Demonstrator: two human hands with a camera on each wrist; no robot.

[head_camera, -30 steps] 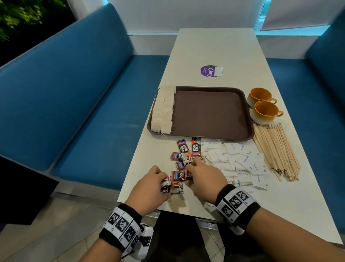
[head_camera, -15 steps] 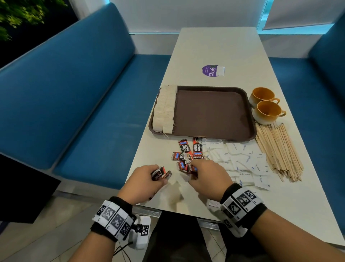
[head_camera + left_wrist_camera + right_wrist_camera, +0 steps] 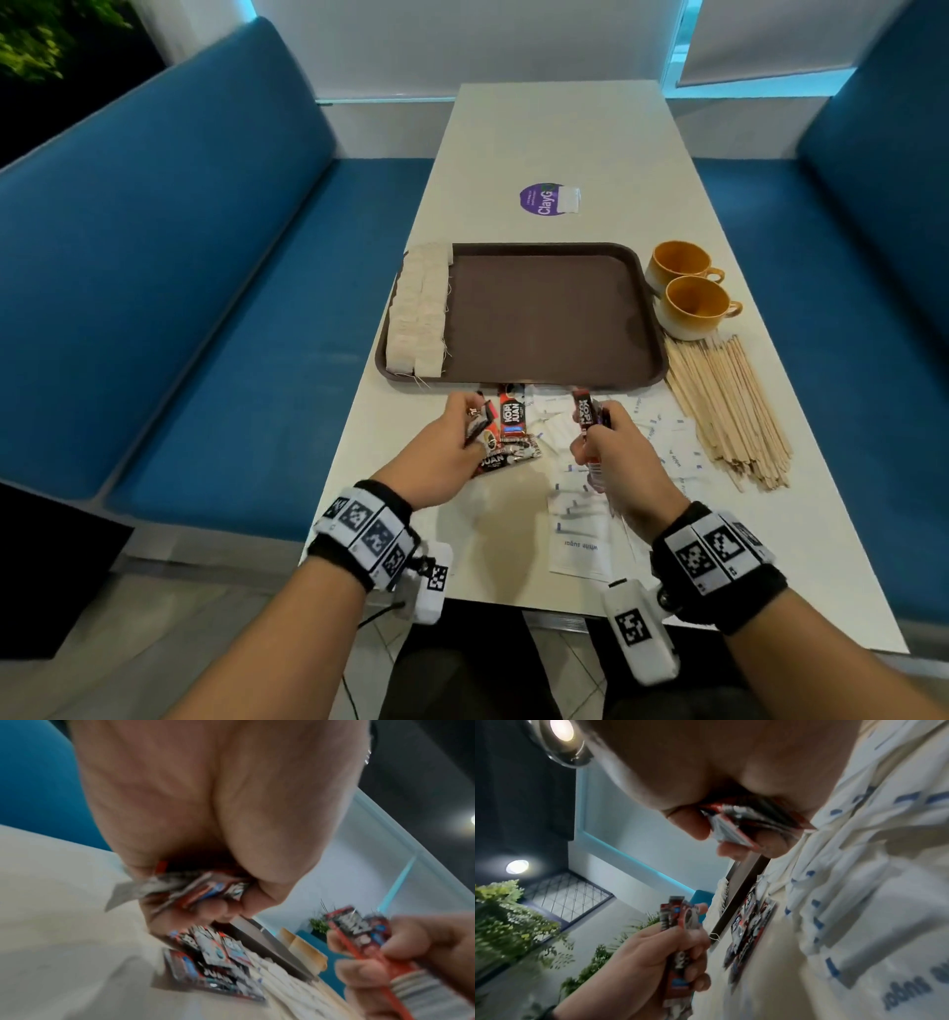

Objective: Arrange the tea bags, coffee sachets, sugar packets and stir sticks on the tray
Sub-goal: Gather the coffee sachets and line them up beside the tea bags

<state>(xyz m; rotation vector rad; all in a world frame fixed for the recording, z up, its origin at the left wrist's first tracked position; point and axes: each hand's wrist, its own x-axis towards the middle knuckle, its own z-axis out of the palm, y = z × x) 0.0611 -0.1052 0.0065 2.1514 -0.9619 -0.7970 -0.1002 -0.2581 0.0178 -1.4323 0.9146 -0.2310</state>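
Between both hands, just short of the tray's near rim: coffee sachets, some loose on the table.

Left hand curled round a small bundle; right hand gripping another, long axis pointing away toward the tray, straight ahead. Tea bags already along its left edge. Readable: "KOPI JUAN", "white sugar" on sugar packets, "ClayG" sticker.
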